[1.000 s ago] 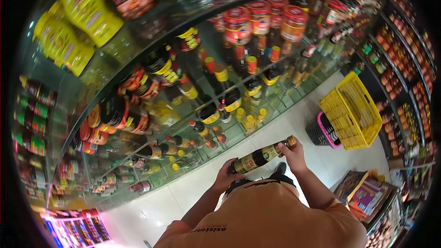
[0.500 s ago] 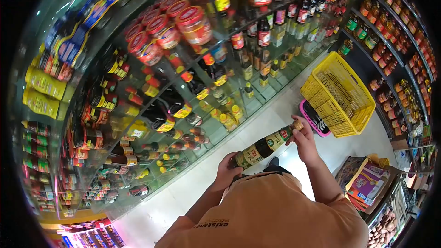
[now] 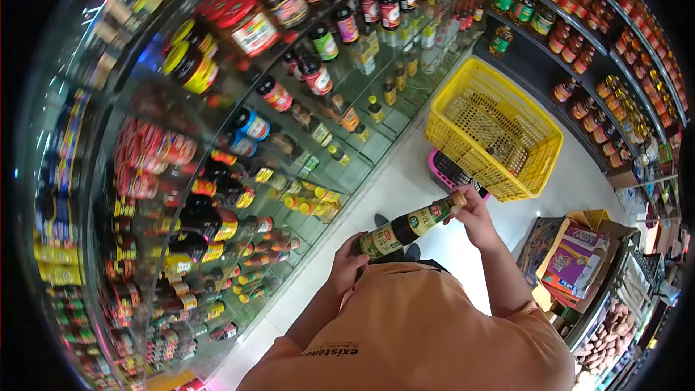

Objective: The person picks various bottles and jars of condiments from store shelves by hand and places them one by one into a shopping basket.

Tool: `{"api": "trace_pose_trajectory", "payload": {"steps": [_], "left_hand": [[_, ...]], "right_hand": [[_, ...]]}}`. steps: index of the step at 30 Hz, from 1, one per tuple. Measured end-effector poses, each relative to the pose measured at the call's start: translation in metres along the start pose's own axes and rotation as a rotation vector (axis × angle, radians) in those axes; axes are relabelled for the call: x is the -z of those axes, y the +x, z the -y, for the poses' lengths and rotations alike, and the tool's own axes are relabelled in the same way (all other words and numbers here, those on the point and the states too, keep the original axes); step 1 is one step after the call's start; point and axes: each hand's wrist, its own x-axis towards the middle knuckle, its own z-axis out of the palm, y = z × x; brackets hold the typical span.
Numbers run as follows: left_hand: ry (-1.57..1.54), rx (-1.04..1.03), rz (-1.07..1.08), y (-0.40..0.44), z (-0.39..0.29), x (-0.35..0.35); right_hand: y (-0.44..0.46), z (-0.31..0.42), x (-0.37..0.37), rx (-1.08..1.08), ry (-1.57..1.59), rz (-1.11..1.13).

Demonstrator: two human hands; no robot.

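Observation:
A dark sauce bottle [image 3: 403, 230] with a green and cream label lies slantwise in front of my body, its cap end up and to the right. Around its base my left hand [image 3: 347, 265] is closed, the thumb on the near side. My right hand [image 3: 474, 219] grips the neck just by the brownish cap. The label faces up towards me. Below the bottle is the orange shirt [image 3: 427, 318] that I wear.
Glass shelves [image 3: 347, 174] packed with bottles and jars run along the left. A yellow crate [image 3: 499, 134] stands ahead, beside a pink-rimmed black object [image 3: 449, 171] on the floor. More jar shelves [image 3: 579, 36] curve round the right, with cardboard boxes [image 3: 572, 264] nearer me.
The view has swung to the right, so the shelves and crate appear shifted left. Both hands keep their hold on the sauce bottle, which sits at nearly the same slant.

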Motion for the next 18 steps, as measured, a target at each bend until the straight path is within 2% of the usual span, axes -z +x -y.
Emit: {"api": "trace_pose_trajectory", "payload": {"steps": [2, 7, 9, 11, 13, 14, 15, 17, 18], "left_hand": [[0.003, 0.054, 0.017, 0.025, -0.002, 0.003], [0.029, 0.157, 0.093, 0.105, -0.016, 0.007], [-0.017, 0.182, 0.102, 0.137, -0.012, 0.005], [0.116, 0.319, 0.159, 0.17, -0.011, 0.013], [0.132, 0.288, 0.172, 0.193, -0.002, 0.035], [0.195, 0.28, 0.107, 0.203, 0.009, 0.056], [0.255, 0.273, 0.038, 0.208, 0.019, 0.076], [0.326, 0.322, -0.08, 0.208, 0.026, 0.111], [0.357, 0.371, -0.156, 0.207, 0.036, 0.134]], "right_hand": [[0.009, 0.0, 0.014, -0.057, -0.12, -0.035], [0.049, 0.013, 0.038, -0.105, -0.195, -0.075], [0.065, 0.025, 0.04, -0.017, -0.374, -0.157], [0.084, 0.045, 0.045, -0.01, -0.445, -0.248], [0.104, 0.071, 0.059, 0.134, -0.694, -0.413], [0.114, 0.077, 0.073, 0.137, -0.909, -0.544], [0.124, 0.089, 0.078, 0.176, -0.927, -0.615], [0.143, 0.105, 0.1, 0.141, -1.124, -0.68], [0.151, 0.105, 0.113, 0.133, -1.124, -0.676]]}}
